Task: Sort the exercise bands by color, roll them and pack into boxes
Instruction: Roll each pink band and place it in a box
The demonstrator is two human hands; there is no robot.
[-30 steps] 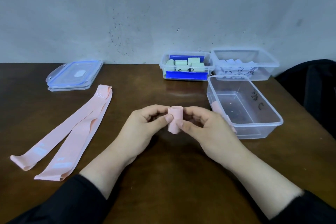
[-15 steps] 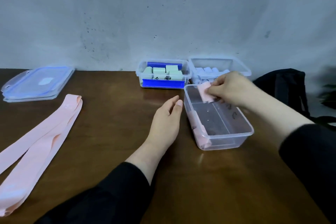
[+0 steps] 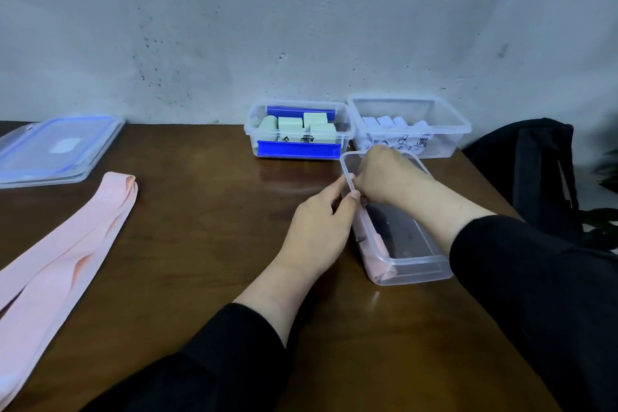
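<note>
My right hand (image 3: 384, 177) reaches down into the far left part of the clear box (image 3: 418, 266), its fingers curled and the pink roll hidden beneath it. Outside the box, my left hand (image 3: 317, 227) touches the left rim with thumb and fingertips. Another rolled pink band (image 3: 378, 264) lies in the box's near left corner. Two flat pink bands (image 3: 67, 244) stretch across the left of the wooden table (image 3: 200, 211).
At the back stand a box of rolled green bands (image 3: 297, 130) and a box of rolled pale bands (image 3: 411, 127). Stacked blue-edged lids (image 3: 57, 150) lie far left. A black bag (image 3: 535, 177) sits off the table's right edge.
My right hand carried the pink roll from above the box's far end down inside it. My left hand moved right from the table onto the box's left rim.
</note>
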